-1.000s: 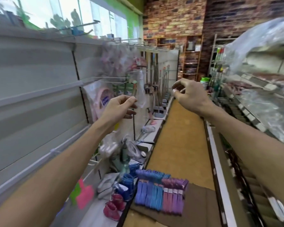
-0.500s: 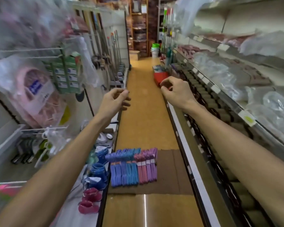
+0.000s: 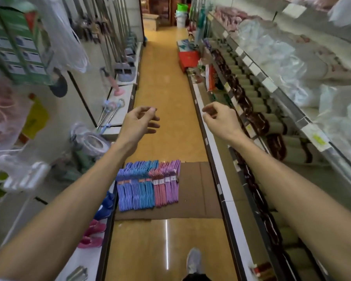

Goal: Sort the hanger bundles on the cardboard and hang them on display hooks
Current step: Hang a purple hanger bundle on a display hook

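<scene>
Brown flat cardboard sheet [image 3: 193,191] lies on the orange tiled aisle floor [image 3: 166,102] between 2 runs of shop shelving, and the plastic hanger bundles [image 3: 148,185] lie on its left part in a tight row, hooks pointing up the aisle: blue and violet-blue bundles on the left, pink and lilac ones on the right, each with a small paper tag. Both bare arms reach forward above them, well clear of the cardboard. The left hand [image 3: 139,123] hangs in the air with thumb and forefinger nearly meeting and the other fingers loosely spread; it holds nothing. The right hand [image 3: 219,118] hovers level with it, fingers loosely curled, also holding nothing. On the low white ledge [image 3: 122,110] to the left stand blue and pink small shoes [image 3: 98,226] just beside the cardboard's left edge. The right-hand shelves [image 3: 272,92] carry goods in clear plastic bags. A grey shoe [image 3: 193,260] shows on the floor at the bottom edge
</scene>
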